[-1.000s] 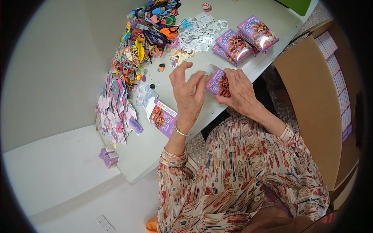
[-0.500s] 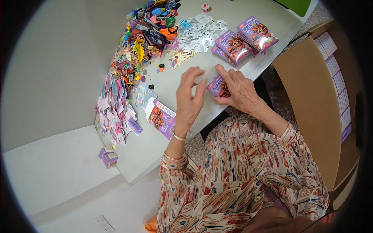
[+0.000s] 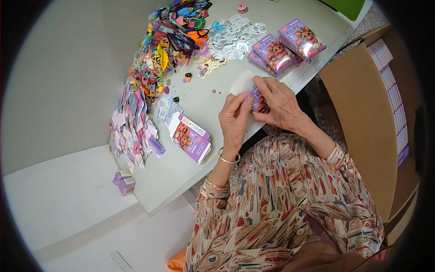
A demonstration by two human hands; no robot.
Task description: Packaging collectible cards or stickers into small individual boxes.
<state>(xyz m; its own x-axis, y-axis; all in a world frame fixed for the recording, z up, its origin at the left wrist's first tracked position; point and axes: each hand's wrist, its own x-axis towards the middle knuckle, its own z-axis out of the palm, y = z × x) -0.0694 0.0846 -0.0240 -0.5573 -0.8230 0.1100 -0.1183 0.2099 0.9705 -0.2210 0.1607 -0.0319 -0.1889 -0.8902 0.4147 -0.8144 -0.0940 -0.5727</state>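
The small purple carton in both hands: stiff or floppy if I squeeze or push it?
The small purple carton, pinched between left hand and right hand, looks like thin card: probably light and easily dented. Its white flap stands open, so it may flex until closed.

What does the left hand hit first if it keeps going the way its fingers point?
Likely the small purple box: the left hand already touches it with its fingertips. Past that lies a white sheet, though depth is unclear.

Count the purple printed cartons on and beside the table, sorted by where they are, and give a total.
Held in the left hand and right hand, small purple carton: 1
Finished cartons at the far table edge: 3
Flat stack of cartons mid-table: 1 stack, number within unclear
Small cartons on the floor: 2
Total: 7, counting the stack as one
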